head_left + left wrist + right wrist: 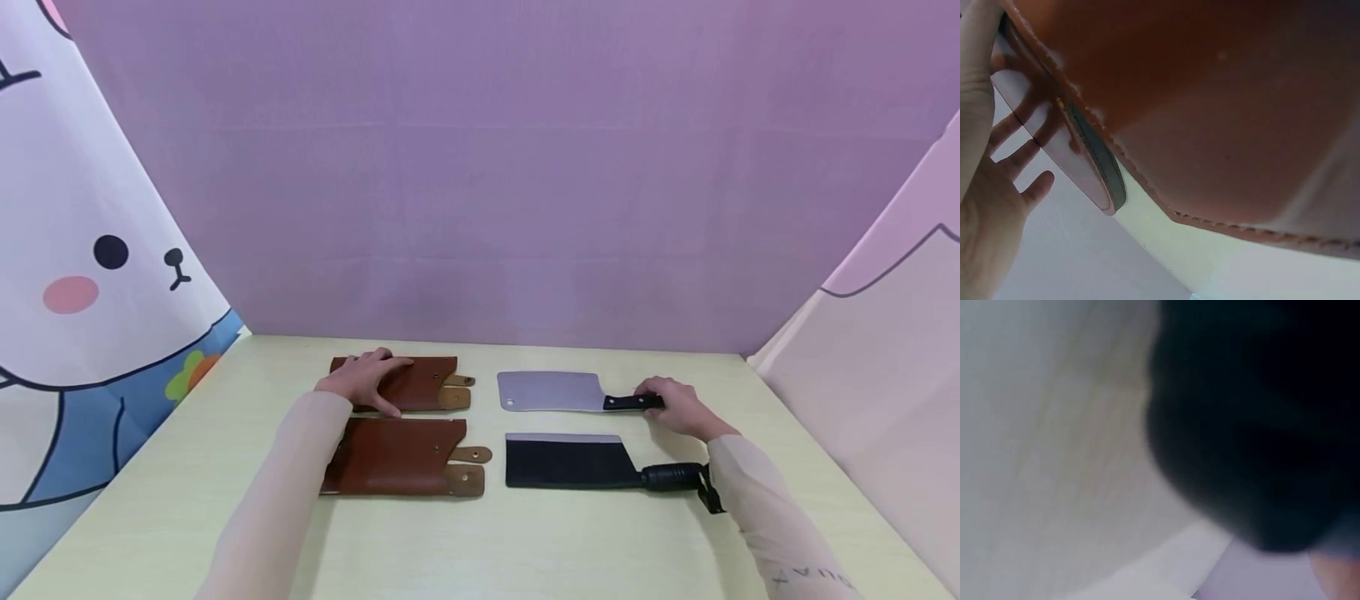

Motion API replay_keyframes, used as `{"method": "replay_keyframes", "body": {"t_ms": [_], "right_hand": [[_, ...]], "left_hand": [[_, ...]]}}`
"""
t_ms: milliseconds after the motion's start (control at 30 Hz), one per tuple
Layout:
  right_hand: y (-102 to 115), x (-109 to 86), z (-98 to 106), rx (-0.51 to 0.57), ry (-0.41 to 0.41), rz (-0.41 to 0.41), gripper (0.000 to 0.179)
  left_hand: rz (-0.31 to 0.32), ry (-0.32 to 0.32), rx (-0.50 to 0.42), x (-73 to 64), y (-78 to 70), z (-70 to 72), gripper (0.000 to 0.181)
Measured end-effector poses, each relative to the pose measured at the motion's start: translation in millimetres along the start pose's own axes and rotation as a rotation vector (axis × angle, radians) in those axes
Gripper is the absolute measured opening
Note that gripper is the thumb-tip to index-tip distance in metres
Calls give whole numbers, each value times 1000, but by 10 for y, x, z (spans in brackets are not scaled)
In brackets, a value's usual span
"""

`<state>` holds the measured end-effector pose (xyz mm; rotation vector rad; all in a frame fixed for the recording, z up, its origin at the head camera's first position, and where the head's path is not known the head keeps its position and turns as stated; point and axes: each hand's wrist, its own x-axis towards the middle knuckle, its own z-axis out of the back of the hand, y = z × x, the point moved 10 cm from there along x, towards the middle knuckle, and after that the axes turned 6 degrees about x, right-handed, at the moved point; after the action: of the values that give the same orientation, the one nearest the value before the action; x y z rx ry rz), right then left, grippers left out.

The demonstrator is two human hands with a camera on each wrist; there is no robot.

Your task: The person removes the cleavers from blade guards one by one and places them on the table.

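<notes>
My left hand (365,382) lies across the far brown leather sheath (420,383), thumb at the near edge and fingers toward the far edge. In the left wrist view its fingers (1038,187) are spread and rather straight beside the glossy sheath. My right hand (675,407) holds the end of the black handle (626,402) of the far cleaver, whose silver blade (551,392) lies flat on the table. The right wrist view is blurred; a large dark shape (1254,437) fills its right side, with only a sliver of skin showing.
Nearer me lies a second, larger brown sheath (405,458) with strap tabs. To its right is a black-bladed cleaver (570,462), its handle reaching toward my right sleeve (765,500). A purple backdrop (487,183) rises behind the pale table (487,550).
</notes>
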<state>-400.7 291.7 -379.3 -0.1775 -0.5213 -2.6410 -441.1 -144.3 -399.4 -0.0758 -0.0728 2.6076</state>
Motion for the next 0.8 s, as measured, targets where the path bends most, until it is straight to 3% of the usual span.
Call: {"method": "replay_keyframes", "body": {"t_ms": [467,800], "right_hand": [[-18,-16,-43,-22,23,-10,24],[-16,-22,-79,-5,58,-43,26]], "left_hand": [[33,55,-50,-25,5,-34,94],[25,28,-57,-35,13,-39,93]]}}
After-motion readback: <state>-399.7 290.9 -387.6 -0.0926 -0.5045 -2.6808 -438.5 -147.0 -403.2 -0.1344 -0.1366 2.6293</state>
